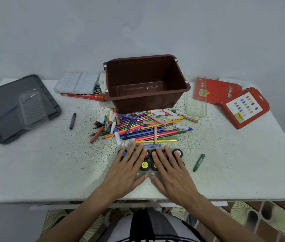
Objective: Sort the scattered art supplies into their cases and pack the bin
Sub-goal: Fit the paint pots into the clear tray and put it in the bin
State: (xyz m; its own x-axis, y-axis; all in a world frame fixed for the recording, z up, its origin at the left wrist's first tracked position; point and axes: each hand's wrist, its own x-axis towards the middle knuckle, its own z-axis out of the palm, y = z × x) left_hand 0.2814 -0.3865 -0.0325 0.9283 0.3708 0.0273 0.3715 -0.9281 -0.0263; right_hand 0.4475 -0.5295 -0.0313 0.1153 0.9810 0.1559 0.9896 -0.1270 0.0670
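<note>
At the table's near edge, both hands rest flat on the paint pots [145, 165].
Left hand [126, 170] and right hand [170, 172] are spread, gripping nothing — sorting seems unstarted; next, gather the pots together.

The table [33, 168] is topped in a matt white surface, finely speckled and rough-looking. The bin [155, 100] is moulded of brown plastic with a dull sheen. The lid [1, 109] is of dark grey plastic, smooth and faintly glossy, and a clear plastic tray [33, 109] is laid on it. A second clear case [196, 102] is seen as thin glossy plastic. The red boxes [243, 109] are of printed card. The pens [148, 131] are cased in smooth coloured plastic. The paint pots [177, 152] are of black plastic with paper labels.
</note>
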